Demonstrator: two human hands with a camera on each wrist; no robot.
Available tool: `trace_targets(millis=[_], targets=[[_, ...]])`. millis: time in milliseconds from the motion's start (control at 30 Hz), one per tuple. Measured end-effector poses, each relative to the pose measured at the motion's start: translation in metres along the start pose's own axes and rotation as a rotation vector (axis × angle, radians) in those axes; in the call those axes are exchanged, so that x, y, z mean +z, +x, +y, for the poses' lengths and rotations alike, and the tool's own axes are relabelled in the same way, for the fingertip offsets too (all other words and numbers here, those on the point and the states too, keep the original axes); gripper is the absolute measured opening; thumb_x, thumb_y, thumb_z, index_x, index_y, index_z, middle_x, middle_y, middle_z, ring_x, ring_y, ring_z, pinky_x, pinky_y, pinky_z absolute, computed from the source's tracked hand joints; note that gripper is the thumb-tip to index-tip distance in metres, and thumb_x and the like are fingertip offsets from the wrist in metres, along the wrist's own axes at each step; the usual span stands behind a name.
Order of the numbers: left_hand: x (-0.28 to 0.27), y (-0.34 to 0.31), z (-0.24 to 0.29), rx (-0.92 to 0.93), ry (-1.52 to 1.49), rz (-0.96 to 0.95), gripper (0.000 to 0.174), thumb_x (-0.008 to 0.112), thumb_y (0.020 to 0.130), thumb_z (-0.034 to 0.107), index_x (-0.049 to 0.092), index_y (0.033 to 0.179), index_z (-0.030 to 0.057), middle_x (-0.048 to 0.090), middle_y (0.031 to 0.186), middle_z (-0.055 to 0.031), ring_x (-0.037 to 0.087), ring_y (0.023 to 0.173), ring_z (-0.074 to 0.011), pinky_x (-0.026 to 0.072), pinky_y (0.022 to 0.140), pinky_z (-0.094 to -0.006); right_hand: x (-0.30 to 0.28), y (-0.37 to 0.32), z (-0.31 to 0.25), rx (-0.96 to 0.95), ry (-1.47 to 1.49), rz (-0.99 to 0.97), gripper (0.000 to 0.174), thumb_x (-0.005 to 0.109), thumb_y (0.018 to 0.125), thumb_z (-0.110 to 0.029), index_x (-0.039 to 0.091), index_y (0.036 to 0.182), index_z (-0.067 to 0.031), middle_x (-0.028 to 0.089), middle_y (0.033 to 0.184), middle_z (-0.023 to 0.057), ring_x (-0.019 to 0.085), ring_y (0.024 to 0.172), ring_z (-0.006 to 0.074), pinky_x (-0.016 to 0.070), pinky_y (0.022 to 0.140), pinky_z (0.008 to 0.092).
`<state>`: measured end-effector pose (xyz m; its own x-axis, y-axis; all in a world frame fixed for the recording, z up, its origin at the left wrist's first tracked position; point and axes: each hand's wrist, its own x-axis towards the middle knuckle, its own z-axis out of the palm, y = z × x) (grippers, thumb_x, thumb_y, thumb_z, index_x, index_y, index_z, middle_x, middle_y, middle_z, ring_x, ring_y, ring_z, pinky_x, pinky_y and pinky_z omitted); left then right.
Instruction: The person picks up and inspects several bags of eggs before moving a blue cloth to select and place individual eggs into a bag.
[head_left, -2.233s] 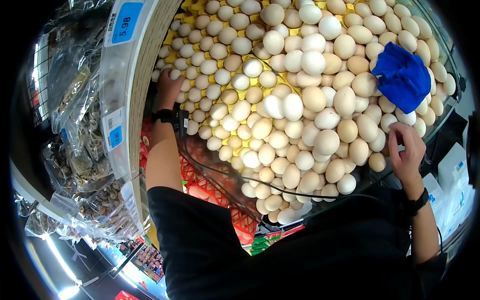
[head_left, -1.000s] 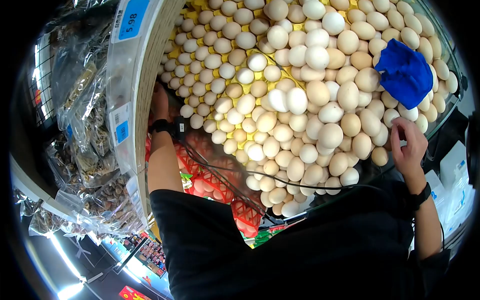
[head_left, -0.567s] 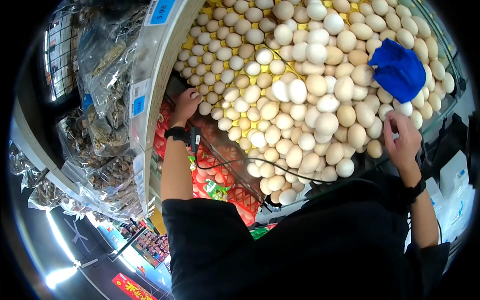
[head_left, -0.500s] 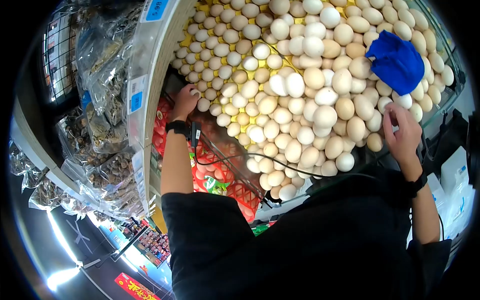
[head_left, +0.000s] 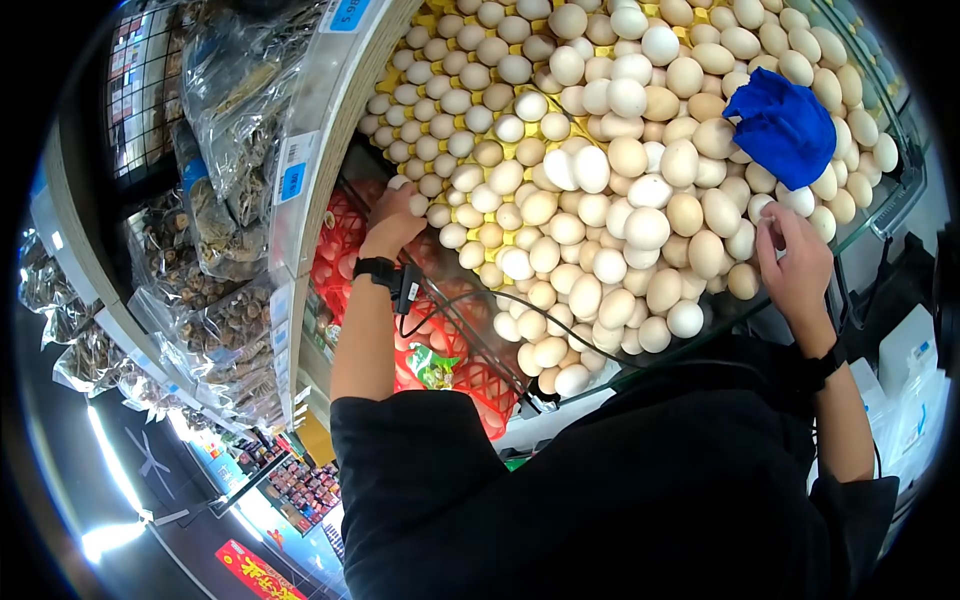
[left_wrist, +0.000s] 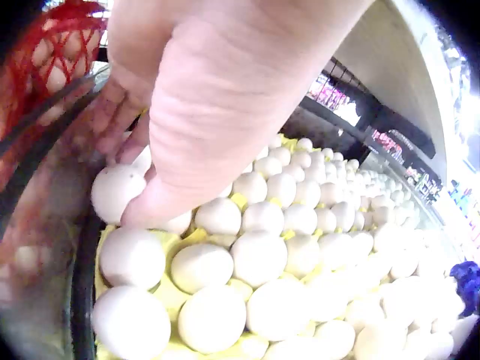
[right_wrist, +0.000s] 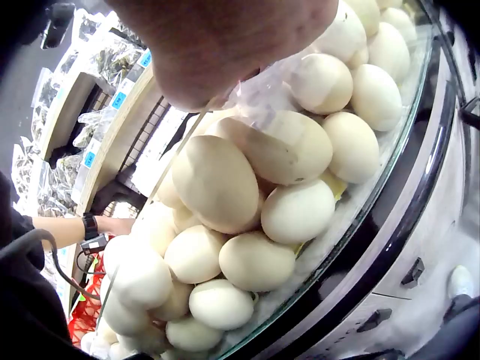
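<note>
My left hand (head_left: 393, 222) is at the near left corner of a large spread of eggs. In the left wrist view, its thumb and fingers grip a pale egg (left_wrist: 118, 193) at the edge of the yellow egg tray (left_wrist: 174, 296). My right hand (head_left: 800, 262) stays at the right side, thumb and forefinger bent toward each other close to the loose eggs (head_left: 715, 215). Clear plastic film (right_wrist: 262, 97) shows beneath that hand in the right wrist view; its fingertips are mostly hidden there, and I cannot tell whether they pinch it.
A crumpled blue cloth (head_left: 782, 128) lies on the eggs. Red net bags of eggs (head_left: 340, 245) sit low at the left, beside a shelf of bagged dried goods (head_left: 230, 290). A black cable (head_left: 540, 312) crosses the front. Glass edging (right_wrist: 352, 232) borders the eggs.
My left hand left the tray's outer row, dropped beside the shelf edge, then came back to the near corner egg. The right hand has barely moved; the head view shifted slightly.
</note>
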<state>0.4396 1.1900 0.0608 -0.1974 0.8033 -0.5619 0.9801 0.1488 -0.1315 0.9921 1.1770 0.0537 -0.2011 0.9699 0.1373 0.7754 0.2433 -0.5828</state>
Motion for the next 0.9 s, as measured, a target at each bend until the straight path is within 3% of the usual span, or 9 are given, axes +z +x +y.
trace_targets(millis=[133,333,433,533,900], targets=[[0.011,0.003,-0.002,0.039,0.057,0.095,0.05,0.072,0.072,0.014,0.057,0.12,0.0133,0.057,0.118,-0.0148,0.057,0.111,-0.0368,0.0505,0.091,-0.0472,0.0,0.0,-0.002,0.015,0.007,-0.007,0.015,0.067,0.084,-0.009,0.063,0.099,-0.0096,0.061,0.072,0.0053,0.06,0.063,0.0229,0.0461,0.056,0.0344],[0.006,0.005,0.017,-0.102,0.227,0.06,0.049,0.071,0.074,0.011,0.059,0.122,0.0154,0.055,0.12,-0.0138,0.059,0.112,-0.0335,0.0528,0.088,-0.0463,-0.001,0.001,0.0,0.001,0.003,-0.004,0.015,0.066,0.084,-0.009,0.063,0.098,-0.0099,0.06,0.072,0.0054,0.06,0.063,0.0232,0.0459,0.056,0.0347],[0.001,0.006,0.008,-0.066,0.175,0.063,0.042,0.071,0.075,0.011,0.063,0.116,0.0141,0.058,0.115,-0.014,0.059,0.109,-0.0337,0.0533,0.086,-0.0457,-0.002,0.0,0.0,0.0,0.001,-0.014,0.015,0.066,0.084,-0.009,0.063,0.098,-0.01,0.061,0.072,0.0055,0.06,0.063,0.0232,0.0457,0.056,0.0344],[-0.017,-0.001,-0.001,-0.058,0.17,0.15,0.026,0.072,0.075,0.011,0.068,0.101,0.0089,0.062,0.105,-0.0148,0.06,0.106,-0.0351,0.0529,0.086,-0.0464,-0.001,0.001,-0.001,-0.009,0.0,-0.011,0.015,0.066,0.084,-0.009,0.063,0.098,-0.01,0.061,0.072,0.0054,0.06,0.062,0.0228,0.0455,0.056,0.0341],[-0.006,0.0,-0.003,0.019,0.174,0.054,0.037,0.078,0.072,0.021,0.066,0.105,0.0088,0.067,0.103,-0.0153,0.061,0.104,-0.0347,0.0492,0.088,-0.0482,-0.001,0.001,-0.001,0.005,-0.009,-0.036,0.013,0.066,0.084,-0.01,0.063,0.097,-0.0096,0.061,0.072,0.0051,0.06,0.062,0.0217,0.0453,0.055,0.0335]])
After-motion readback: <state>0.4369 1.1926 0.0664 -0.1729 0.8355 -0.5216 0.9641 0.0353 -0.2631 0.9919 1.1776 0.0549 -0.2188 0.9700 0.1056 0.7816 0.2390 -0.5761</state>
